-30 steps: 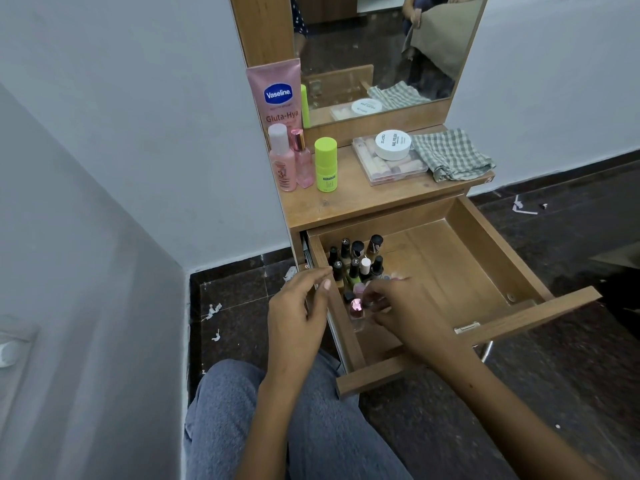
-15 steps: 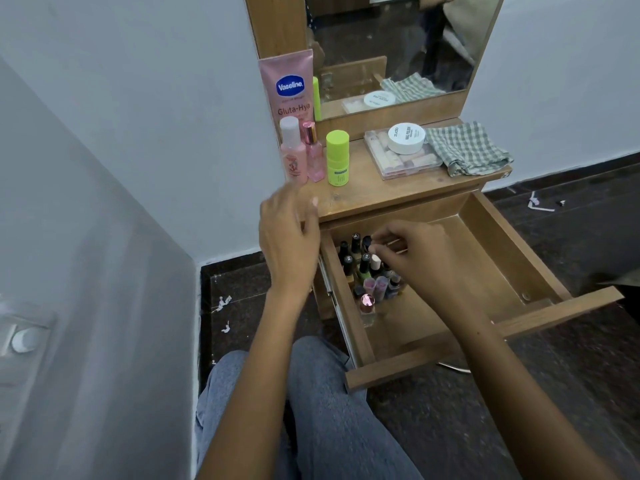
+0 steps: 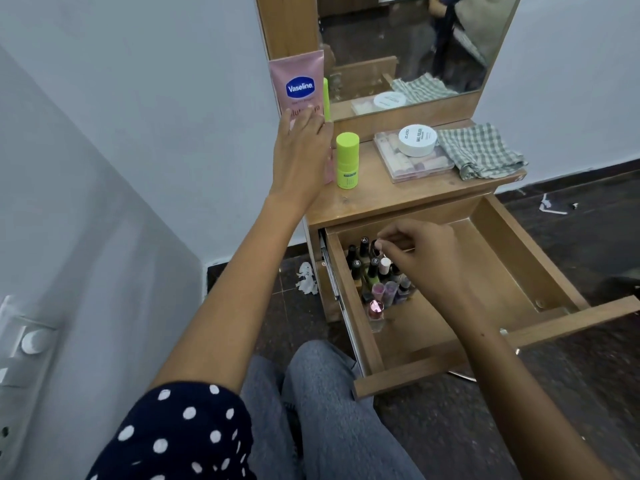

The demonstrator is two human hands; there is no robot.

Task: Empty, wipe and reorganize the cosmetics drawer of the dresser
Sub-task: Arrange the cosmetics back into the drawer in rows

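Drawer (image 3: 491, 271) open, mostly bare; nail polish bottles (image 3: 377, 275) regrouped in its back-left corner. Cloth (image 3: 479, 152) at dresser top's right edge. Left hand (image 3: 301, 150) reaches for pink tube (image 3: 298, 84), grip unclear. Right hand (image 3: 420, 258) loosely pinched above bottles, hold uncertain. Restocking underway.

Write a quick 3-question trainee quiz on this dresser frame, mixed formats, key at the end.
1. True or false: the drawer is pulled open.
2. Multiple choice: the white round jar rests on A) the checked cloth, B) the clear flat case, C) the drawer floor.
3. Short answer: which hand is up by the pink Vaseline tube, and where is the other?

Key
1. True.
2. B.
3. The left hand is up by the tube, in front of the pink bottles; the right hand is in the drawer above the nail polish bottles, fingertips pinched.
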